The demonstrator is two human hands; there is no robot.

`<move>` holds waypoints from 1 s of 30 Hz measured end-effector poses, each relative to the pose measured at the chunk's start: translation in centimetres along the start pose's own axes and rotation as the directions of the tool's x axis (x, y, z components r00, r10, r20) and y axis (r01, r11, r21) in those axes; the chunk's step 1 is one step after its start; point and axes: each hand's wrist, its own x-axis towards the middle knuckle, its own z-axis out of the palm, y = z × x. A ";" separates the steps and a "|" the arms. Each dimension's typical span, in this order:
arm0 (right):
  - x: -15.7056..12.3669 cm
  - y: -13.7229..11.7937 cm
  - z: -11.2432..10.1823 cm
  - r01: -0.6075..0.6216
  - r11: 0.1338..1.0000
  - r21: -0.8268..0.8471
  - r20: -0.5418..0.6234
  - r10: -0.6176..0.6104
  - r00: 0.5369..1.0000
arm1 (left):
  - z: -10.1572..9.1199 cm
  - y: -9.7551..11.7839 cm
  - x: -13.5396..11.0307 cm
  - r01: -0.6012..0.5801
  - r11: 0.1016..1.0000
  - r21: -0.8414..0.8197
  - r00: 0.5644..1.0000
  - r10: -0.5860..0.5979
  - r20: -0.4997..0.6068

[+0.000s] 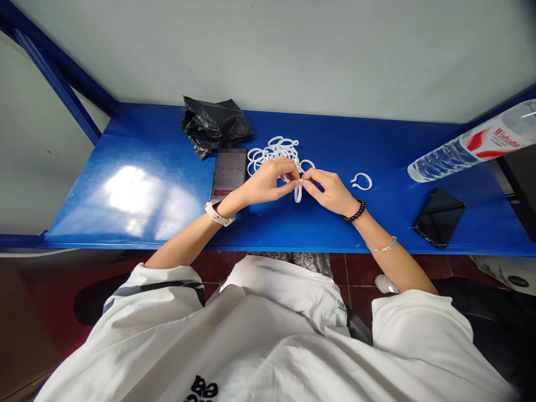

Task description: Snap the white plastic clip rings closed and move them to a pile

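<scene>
Between my two hands a white plastic ring [297, 194] hangs just above the blue table, pinched at its top. My left hand [270, 181] grips it from the left with thumb and forefinger. From the right, the fingertips of my right hand [329, 188] close on the same spot, nearly touching the left ones; the exact contact is partly hidden. Behind my left hand lies a pile of similar white rings [278, 148], partly covered by that hand. One white ring with a gap in it [362, 181] lies alone to the right of my right hand.
A phone showing a timer [229, 170] lies left of the pile, with a crumpled black plastic bag [218, 123] behind it. At the right are a water bottle [473, 145] and a dark phone [439, 218]. The blue table [293, 234] meets a pale wall [293, 61].
</scene>
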 end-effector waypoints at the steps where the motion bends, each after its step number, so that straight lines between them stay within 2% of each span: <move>1: 0.0 0.0 0.0 -0.005 1.000 -0.022 0.003 0.006 1.000 | 0.1 -0.1 0.0 0.007 1.000 0.026 1.000 -0.007 -0.001; 7: 0.2 0.1 -1.1 -0.096 0.966 -0.240 0.037 0.108 0.993 | 0.2 -1.0 -0.1 0.036 0.978 0.208 0.999 -0.027 -0.046; 11: 0.3 0.5 -3.2 -0.252 0.861 -0.442 -0.004 0.279 0.960 | -0.2 -1.4 -0.1 0.071 0.950 0.304 0.995 -0.048 -0.082; 14: 0.0 1.0 -5.2 -0.386 0.744 -0.545 -0.046 0.433 0.900 | -0.7 -1.6 0.0 0.094 0.933 0.348 0.993 -0.064 -0.098; 17: -0.5 1.7 -7.0 -0.496 0.651 -0.574 -0.060 0.571 0.819 | -1.1 -1.7 0.0 0.106 0.900 0.422 0.994 -0.078 -0.082; 23: -1.8 3.2 -9.0 -0.589 0.539 -0.602 0.036 0.756 0.654 | -1.3 -1.7 -0.1 0.059 0.834 0.549 0.994 -0.098 0.042; 26: -2.4 4.0 -9.2 -0.584 0.545 -0.602 0.082 0.770 0.633 | -1.0 -2.1 -0.1 0.045 0.809 0.586 0.995 -0.090 0.047; 30: -2.6 4.7 -8.8 -0.554 0.587 -0.590 0.161 0.759 0.631 | -0.7 -2.7 -0.2 0.031 0.799 0.600 0.997 -0.068 0.038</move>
